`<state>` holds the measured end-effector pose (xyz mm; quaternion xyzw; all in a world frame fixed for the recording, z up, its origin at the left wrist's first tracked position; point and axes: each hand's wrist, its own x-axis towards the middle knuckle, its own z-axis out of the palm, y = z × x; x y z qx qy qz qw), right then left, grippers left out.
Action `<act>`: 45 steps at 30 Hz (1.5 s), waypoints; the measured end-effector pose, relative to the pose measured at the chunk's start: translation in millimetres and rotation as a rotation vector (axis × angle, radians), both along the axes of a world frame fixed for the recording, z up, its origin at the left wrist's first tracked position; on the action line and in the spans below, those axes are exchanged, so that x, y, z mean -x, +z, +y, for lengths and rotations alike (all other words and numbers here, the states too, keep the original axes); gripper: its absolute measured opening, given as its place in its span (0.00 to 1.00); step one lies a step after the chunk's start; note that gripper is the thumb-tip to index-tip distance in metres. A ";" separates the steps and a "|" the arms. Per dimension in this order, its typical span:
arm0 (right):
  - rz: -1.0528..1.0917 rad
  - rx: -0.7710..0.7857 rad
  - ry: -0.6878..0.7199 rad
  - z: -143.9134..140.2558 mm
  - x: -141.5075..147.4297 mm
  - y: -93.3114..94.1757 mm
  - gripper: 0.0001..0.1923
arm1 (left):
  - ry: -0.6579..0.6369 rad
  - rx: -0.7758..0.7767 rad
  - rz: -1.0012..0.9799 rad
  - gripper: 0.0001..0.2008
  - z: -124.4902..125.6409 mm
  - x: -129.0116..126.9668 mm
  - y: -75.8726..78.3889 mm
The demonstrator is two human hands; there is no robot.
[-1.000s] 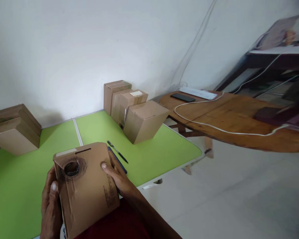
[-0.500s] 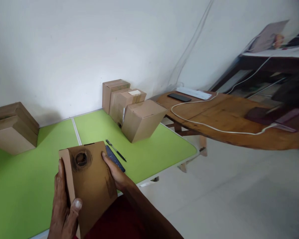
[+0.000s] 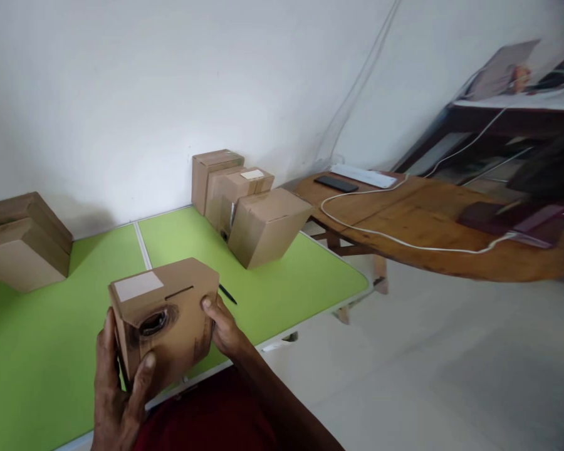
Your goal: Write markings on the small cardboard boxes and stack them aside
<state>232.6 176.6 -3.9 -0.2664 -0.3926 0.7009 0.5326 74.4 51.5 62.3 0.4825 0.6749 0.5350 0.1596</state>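
Both my hands hold a small cardboard box (image 3: 169,313) just above the near edge of the green table (image 3: 282,288). The box has a dark round hole on the side facing me and a white label with a slot on its top face. My left hand (image 3: 117,382) grips its left side with the thumb on the front. My right hand (image 3: 223,326) presses against its right side. A black pen (image 3: 227,294) lies on the table behind the box, partly hidden by it.
Three cardboard boxes (image 3: 263,225) are grouped at the table's far right by the wall. More boxes (image 3: 23,241) stand stacked at far left. A wooden table (image 3: 442,232) at right carries a phone (image 3: 336,183), a keyboard (image 3: 364,176) and a white cable (image 3: 404,241).
I have turned the box so its labelled top faces up and the hole faces me. It now hides the dark flat item seen behind it earlier.
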 end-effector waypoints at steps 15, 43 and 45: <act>-0.535 -0.082 -0.136 -20.8 31.2 57.7 0.79 | 0.249 0.084 0.028 0.58 13.3 8.8 -5.1; -1.385 -0.168 -0.280 47.8 -45.2 10.9 0.24 | 0.149 0.371 -0.169 0.62 34.1 46.2 -28.2; -1.526 -0.126 -0.238 58.9 -60.7 2.0 0.14 | 0.127 0.375 -0.270 0.60 36.3 46.7 -29.2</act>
